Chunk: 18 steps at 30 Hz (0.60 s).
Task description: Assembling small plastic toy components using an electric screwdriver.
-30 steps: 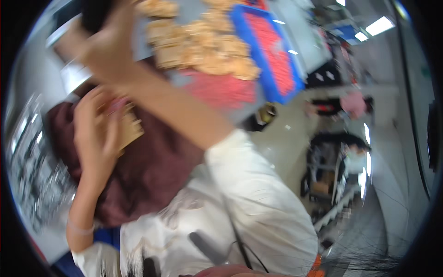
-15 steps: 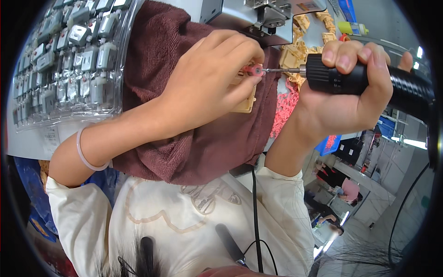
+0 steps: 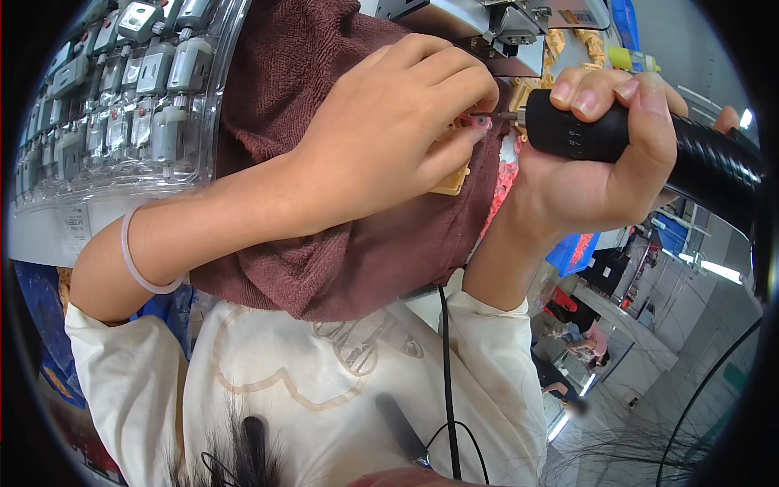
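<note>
Left hand [image 3: 406, 122]: was pinched closed on a yellow plastic part [image 3: 451, 182] and a small pink piece [image 3: 482, 122], its fingers hiding most of both.
Right hand [image 3: 596, 183]: was wrapped firmly around a black powered screwdriver [image 3: 578, 126] that pointed left.
Screwdriver bit [image 3: 506, 116]: reached toward the pink piece; whether its tip touched was too small to tell.
Yellow part's place: was under the left fingers, over the brown towel [image 3: 276, 105]; whether it rested on the cloth could not be told.
Motor tray [image 3: 217, 114]: lay left of the towel, clear plastic, with rows of small silver motors [image 3: 191, 65].
Metal fixture [image 3: 519, 32]: stood beyond the hands.
Pink heap [image 3: 503, 187]: lay between towel and right wrist.
Blue bin [image 3: 561, 256]: held more pink pieces, right of the right forearm.
</note>
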{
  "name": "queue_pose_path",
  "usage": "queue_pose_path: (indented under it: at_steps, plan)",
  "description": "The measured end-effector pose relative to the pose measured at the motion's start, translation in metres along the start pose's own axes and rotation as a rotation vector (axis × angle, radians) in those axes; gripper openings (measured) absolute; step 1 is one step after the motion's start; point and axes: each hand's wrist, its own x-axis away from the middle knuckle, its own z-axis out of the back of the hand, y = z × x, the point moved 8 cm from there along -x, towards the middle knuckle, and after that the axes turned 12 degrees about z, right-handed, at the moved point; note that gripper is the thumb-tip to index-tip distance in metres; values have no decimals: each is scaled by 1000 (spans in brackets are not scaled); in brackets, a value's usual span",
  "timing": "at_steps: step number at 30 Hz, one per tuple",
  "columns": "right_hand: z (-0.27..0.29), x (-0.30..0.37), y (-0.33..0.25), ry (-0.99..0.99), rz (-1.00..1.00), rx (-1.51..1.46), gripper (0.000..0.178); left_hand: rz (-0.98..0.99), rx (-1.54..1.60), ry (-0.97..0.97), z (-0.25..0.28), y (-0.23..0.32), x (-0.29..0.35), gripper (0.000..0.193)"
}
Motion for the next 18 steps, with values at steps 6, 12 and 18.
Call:
queue_pose_path:
  at_steps: [6, 12, 18]
  plan:
    - [11, 2, 3, -12, -104, 120, 19, -14, -9, 12, -1, 4, -1, 27]
    - [-10, -2, -1, -215, 78, 387, 18, -19, -21, 18, 0, 2, -1, 32]
    - [-10, 4, -2, -79, 48, 314, 20, -22, -34, 22, -2, 3, -2, 33]
